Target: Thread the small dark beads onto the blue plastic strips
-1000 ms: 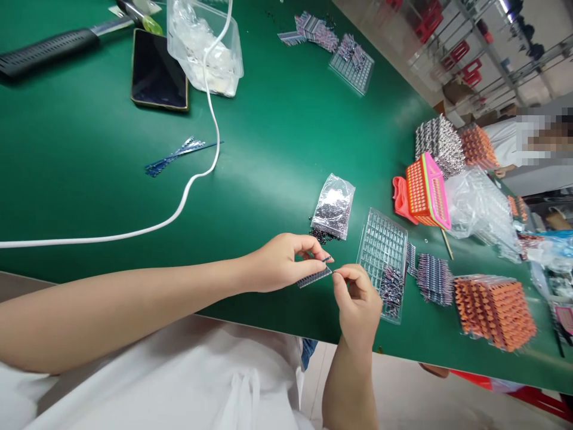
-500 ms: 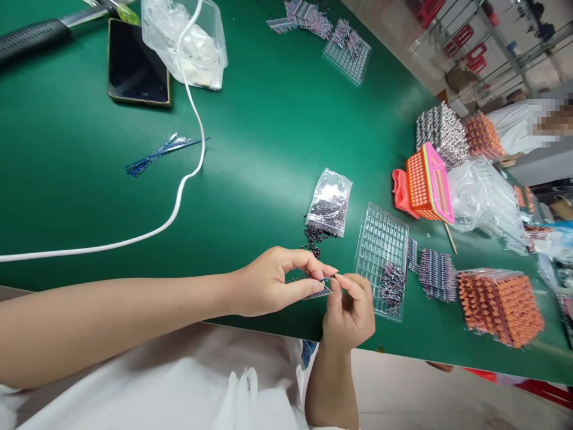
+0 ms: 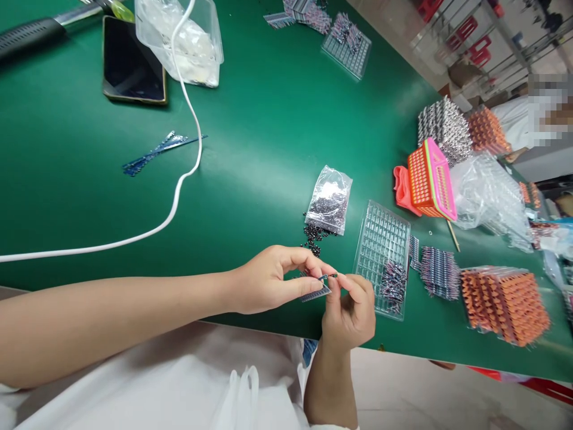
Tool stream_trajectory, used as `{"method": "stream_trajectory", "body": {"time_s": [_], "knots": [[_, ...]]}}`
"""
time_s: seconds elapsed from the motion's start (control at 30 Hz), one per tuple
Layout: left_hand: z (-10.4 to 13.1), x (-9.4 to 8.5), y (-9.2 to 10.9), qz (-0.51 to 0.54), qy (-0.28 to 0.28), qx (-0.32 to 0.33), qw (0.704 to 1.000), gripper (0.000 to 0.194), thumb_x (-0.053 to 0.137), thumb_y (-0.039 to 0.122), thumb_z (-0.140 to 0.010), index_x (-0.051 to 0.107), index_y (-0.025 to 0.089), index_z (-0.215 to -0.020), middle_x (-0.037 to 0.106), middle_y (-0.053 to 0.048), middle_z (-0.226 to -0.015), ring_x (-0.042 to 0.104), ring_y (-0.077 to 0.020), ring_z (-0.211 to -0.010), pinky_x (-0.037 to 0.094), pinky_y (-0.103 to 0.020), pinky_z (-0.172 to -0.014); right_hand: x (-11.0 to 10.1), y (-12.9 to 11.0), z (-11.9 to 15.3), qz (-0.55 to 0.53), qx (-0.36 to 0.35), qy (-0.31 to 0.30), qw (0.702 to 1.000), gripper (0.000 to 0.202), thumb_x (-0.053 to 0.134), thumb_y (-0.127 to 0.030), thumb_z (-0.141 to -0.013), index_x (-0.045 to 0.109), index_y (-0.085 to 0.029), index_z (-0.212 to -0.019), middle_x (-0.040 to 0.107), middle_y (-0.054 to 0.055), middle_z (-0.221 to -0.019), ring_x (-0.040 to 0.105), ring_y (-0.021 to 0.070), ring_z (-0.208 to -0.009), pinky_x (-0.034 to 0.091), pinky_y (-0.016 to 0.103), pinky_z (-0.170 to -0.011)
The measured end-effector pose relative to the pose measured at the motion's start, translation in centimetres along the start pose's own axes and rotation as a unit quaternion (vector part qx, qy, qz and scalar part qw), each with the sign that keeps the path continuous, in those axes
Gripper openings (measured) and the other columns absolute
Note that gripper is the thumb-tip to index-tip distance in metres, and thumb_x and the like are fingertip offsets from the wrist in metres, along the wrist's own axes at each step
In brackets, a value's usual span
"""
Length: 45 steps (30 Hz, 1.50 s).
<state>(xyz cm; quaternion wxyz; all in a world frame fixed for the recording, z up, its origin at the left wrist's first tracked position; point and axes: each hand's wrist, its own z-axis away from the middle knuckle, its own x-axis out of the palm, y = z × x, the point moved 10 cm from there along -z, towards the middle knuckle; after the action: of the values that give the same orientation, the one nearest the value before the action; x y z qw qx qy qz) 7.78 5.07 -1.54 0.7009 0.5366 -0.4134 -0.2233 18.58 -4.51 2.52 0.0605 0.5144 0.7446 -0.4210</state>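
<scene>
Nearest my camera, I have the left hand (image 3: 268, 282), fingers closed on a ribbed strip (image 3: 316, 294) over the table (image 3: 255, 161), close to its near edge; the right hand (image 3: 350, 313) has its fingers pinched together on a tiny dark piece (image 3: 332, 276) just beside that strip. Rightward, a clear tray (image 3: 378, 230) holds heaped small parts (image 3: 394, 283). Farther out I see dark beads (image 3: 314, 233) beside a plastic bag (image 3: 330, 197), then a phone (image 3: 133, 63).

Stacked orange parts (image 3: 505, 307) and metal shelving (image 3: 510, 40) suggest a workshop.
</scene>
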Motion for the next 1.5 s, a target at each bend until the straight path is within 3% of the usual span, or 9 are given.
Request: {"method": "stream_trajectory", "body": {"time_s": [0.6, 0.8, 1.13, 1.5], "knots": [[0.2, 0.1, 0.4, -0.034, -0.015, 0.009, 0.999, 0.009, 0.066, 0.024, -0.089, 0.063, 0.016, -0.085, 0.074, -0.013, -0.118, 0.067, -0.0236, -0.113, 0.050, -0.041, -0.101, 0.0, -0.4, -0.2, 0.026, -0.013, 0.006, 1.000, 0.024, 0.069, -0.010, -0.087, 0.066, -0.026, -0.106, 0.068, 0.001, -0.088, 0.065, 0.0147, -0.077, 0.053, 0.030, -0.066], [0.1, 0.0, 0.3, -0.032, -0.009, 0.003, 0.999, 0.010, 0.066, 0.026, -0.089, 0.063, 0.017, -0.085, 0.074, -0.013, -0.117, 0.067, -0.0239, -0.114, 0.050, -0.042, -0.101, -0.1, -1.1, -0.1, 0.060, -0.055, 0.011, 0.997, 0.023, 0.069, -0.011, -0.087, 0.067, -0.027, -0.104, 0.068, 0.000, -0.083, 0.065, 0.0150, -0.075, 0.053, 0.030, -0.065], [0.1, 0.2, 0.2, -0.010, -0.019, 0.002, 1.000, 0.011, 0.067, 0.025, -0.089, 0.062, 0.017, -0.084, 0.074, -0.011, -0.119, 0.068, -0.0233, -0.111, 0.052, -0.041, -0.099, 0.0, -0.2, 0.1, 0.008, 0.014, 0.023, 1.000, 0.016, 0.067, -0.011, -0.087, 0.066, -0.023, -0.097, 0.066, 0.001, -0.082, 0.063, 0.0146, -0.073, 0.052, 0.029, -0.064], [0.1, 0.0, 0.5, -0.015, -0.007, 0.006, 1.000, 0.010, 0.066, 0.026, -0.089, 0.064, 0.017, -0.084, 0.075, -0.011, -0.115, 0.068, -0.0237, -0.114, 0.052, -0.040, -0.102, 0.0, -0.6, 0.3, 0.057, -0.024, 0.009, 0.998, 0.016, 0.069, -0.016, -0.088, 0.066, -0.025, -0.101, 0.067, 0.002, -0.084, 0.064, 0.0157, -0.073, 0.052, 0.030, -0.063]]}}
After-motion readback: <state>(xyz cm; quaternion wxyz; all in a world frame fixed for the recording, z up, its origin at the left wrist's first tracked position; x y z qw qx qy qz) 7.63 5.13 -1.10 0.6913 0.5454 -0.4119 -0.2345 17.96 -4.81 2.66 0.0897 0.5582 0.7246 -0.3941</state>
